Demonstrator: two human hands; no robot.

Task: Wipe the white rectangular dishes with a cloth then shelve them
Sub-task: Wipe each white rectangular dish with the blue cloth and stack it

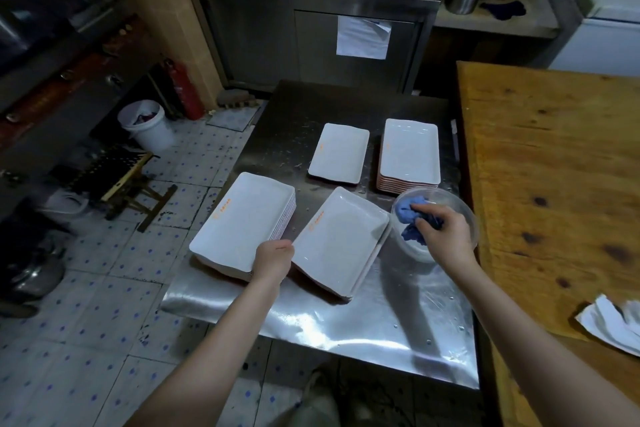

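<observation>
Right hand (446,236) is down in a clear bowl (468,218), fingers curled round the blue cloth (410,213), bunching it. Left hand (273,258) is knuckles up, fingers curled under, at the gap between two dish stacks. Left stack (242,218) lies just beyond and left of it; near stack (341,239) lies between the two hands. Thumb touches near stack's corner; cannot tell which stack it grips. Beyond the right hand, a far stack (410,152); left of that, a single dish (339,152). All on a steel table (346,322), droplets showing.

Step, as I judge it: taking up the cloth, wiping about to start, nothing shelved yet. Next move calls for lifting the cloth clear of the bowl and carrying it left onto near stack's top dish. Left hand should steady that dish against sliding on wet steel.
</observation>
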